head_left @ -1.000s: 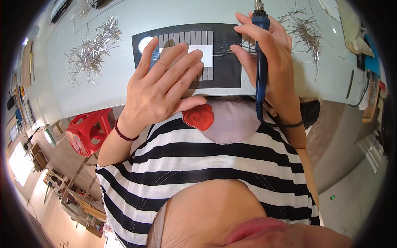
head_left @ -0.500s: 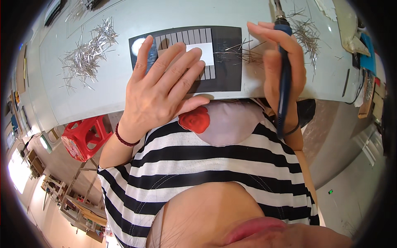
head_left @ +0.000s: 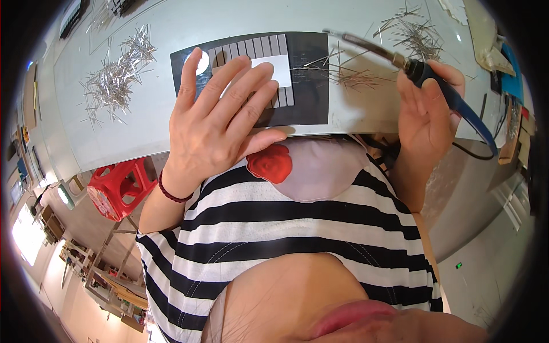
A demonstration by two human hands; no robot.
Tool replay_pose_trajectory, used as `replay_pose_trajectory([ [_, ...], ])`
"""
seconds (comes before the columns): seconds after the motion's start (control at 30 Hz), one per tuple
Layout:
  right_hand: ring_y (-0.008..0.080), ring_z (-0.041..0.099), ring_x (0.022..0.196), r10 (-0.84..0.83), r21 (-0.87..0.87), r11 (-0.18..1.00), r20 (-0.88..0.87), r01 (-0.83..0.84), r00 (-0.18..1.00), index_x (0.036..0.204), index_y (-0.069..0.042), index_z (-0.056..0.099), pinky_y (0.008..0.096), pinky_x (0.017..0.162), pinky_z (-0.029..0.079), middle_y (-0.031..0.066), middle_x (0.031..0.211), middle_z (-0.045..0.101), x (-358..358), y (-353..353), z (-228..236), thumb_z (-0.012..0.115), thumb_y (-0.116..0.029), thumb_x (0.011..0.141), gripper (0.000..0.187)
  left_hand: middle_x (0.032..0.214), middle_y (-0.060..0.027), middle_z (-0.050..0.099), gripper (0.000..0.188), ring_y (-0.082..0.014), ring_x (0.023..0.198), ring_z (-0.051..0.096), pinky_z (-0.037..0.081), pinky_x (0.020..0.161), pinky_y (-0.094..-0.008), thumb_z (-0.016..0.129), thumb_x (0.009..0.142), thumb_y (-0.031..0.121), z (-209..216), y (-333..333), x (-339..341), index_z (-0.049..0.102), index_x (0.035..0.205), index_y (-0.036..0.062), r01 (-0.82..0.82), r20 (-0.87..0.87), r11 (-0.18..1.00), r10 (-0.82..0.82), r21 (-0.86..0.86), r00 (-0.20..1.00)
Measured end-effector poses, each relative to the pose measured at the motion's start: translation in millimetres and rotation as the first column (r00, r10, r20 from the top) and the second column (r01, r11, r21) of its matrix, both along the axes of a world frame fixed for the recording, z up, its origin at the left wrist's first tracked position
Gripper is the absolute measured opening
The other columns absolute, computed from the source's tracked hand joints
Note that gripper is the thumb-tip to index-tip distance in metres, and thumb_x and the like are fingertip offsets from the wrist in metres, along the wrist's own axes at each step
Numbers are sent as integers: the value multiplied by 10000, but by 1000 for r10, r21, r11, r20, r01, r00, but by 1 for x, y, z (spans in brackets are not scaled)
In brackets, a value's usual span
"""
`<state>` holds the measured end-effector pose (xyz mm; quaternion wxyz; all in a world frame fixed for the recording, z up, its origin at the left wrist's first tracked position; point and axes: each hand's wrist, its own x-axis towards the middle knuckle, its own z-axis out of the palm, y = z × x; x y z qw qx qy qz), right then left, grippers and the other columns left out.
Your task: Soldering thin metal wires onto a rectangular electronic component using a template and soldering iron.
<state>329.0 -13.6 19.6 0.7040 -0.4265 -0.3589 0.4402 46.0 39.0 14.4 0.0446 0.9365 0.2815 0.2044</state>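
My left hand [head_left: 214,111] lies spread over a black mat [head_left: 311,106] at the table's front edge, its fingers across a panel of grey strips [head_left: 265,47] with a white card [head_left: 280,70] on it. The hand hides the panel's left part. In my right hand [head_left: 426,111] is a soldering iron [head_left: 426,74] with a dark blue handle, its metal shaft slanting up and left. The iron's tip hangs near the mat's upper right corner. Thin metal wires [head_left: 357,77] lie loose below the shaft, some reaching onto the mat.
A heap of shiny short strips [head_left: 117,77] lies on the pale table [head_left: 163,123] at the left. More thin wires [head_left: 420,40] are scattered at the far right. The iron's cable [head_left: 472,153] hangs past the right front edge. A red plastic stool [head_left: 120,188] stands below at the left.
My right hand has moved right and turned the soldering iron from nearly upright to slanting, tip toward the left. My left hand, the mat and the panel have shifted slightly left.
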Motion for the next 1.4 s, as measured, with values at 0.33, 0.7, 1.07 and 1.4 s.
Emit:
replay_pose_trajectory([
  [0.33,99,478,581,-101,23,995,463,102,880,1032,86,594,200,501,355,124,812,621,-11,-4,5,641,-149,941,257,1193,-64,703,543,-279,1140,648,327,1142,-627,688,853,530,1,1,1,731,1115,57,-7,1,1000,7,-4,1000],
  [0.7,144,414,522,-87,243,968,578,-69,811,902,24,498,337,537,362,73,602,492,-22,6,-4,598,-31,814,144,1233,-48,712,566,-287,1165,666,343,1150,-584,635,898,572,-3,-1,-7,714,1226,119,-3,-26,1000,4,11,1000],
  [1.07,118,444,520,-42,306,939,559,-158,828,937,41,533,279,495,350,57,652,549,-24,13,-4,656,105,807,190,1238,-45,712,554,-286,1171,666,347,1143,-584,650,890,562,-2,0,-4,718,1224,125,-5,-20,1000,6,10,1000],
  [1.4,120,317,505,-298,278,944,493,176,817,794,20,489,335,514,292,39,587,367,-29,6,27,533,52,762,63,1130,-54,719,473,-271,1119,666,362,1125,-613,697,875,496,-3,-1,0,746,1032,53,-11,70,1000,10,17,997],
])
